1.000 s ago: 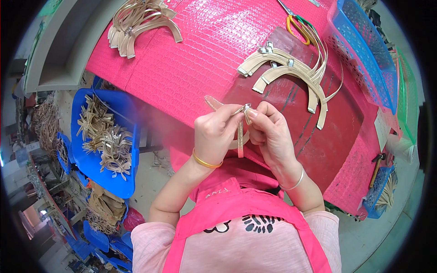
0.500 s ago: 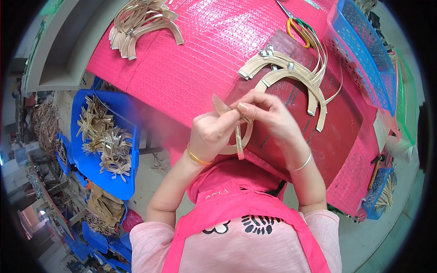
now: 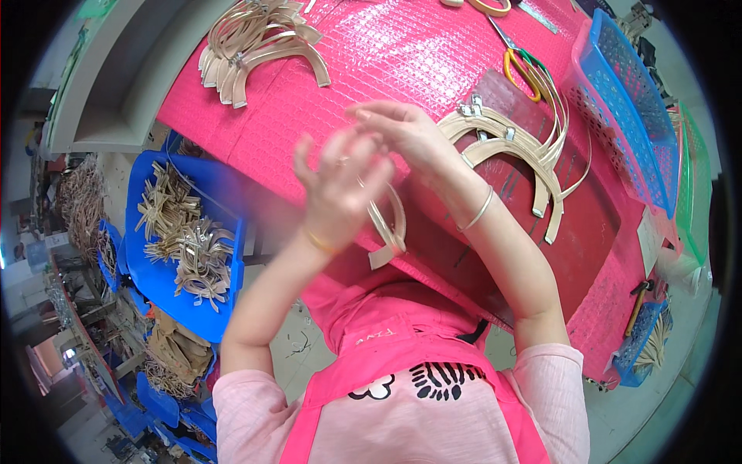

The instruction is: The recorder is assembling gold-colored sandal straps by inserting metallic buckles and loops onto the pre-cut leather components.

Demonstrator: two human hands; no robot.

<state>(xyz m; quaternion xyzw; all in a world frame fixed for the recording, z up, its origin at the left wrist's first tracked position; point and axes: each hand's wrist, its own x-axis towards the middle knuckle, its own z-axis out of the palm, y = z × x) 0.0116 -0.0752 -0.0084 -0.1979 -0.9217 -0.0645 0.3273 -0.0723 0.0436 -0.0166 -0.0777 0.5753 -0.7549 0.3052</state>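
Observation:
My left hand (image 3: 340,185) is raised above the pink table (image 3: 371,62), blurred by motion, with a curved tan bamboo handle piece (image 3: 390,228) hanging from its fingers. My right hand (image 3: 402,135) is lifted just beside it, fingers bent and close to the top of the same piece; whether it grips the piece is unclear. A stack of similar curved handles (image 3: 510,147) lies on the table right behind my right wrist.
Another pile of curved handles (image 3: 255,42) lies at the far left of the table. Scissors (image 3: 518,62) and a blue basket (image 3: 626,100) sit at the right. A blue bin (image 3: 154,271) of bamboo parts stands at the left, below the table.
Both hands have risen from near my chest up over the table, carrying the curved piece, and the left hand's fingers have spread.

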